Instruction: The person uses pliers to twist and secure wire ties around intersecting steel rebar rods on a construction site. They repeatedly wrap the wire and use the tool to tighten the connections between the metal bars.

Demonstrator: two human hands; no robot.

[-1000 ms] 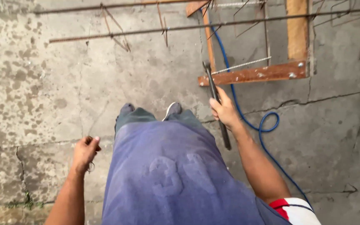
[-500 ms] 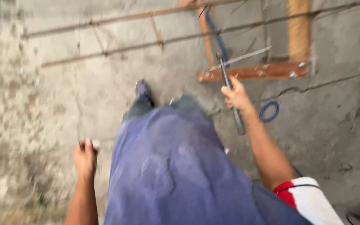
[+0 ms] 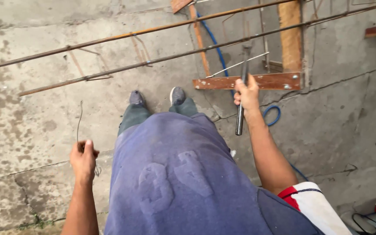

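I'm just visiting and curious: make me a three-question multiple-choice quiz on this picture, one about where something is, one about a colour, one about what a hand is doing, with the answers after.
1. Where do the long rusty steel bars lie?
A. Ahead of the person's shoes, above the concrete floor
B. Behind the person
C. Across the person's arms

2. What colour is the hose on the floor?
A. Green
B. Blue
C. Yellow

3. What is the right hand doing?
A. Hanging open
B. Resting flat on the plank
C. Gripping a dark metal tool

Answers:
1 A: both bars run across the view beyond the grey shoes.
2 B: the hose loops blue beside the right forearm.
3 C: the fingers close round the metal tool, whose head points up toward the bars; the left hand holds thin wire.
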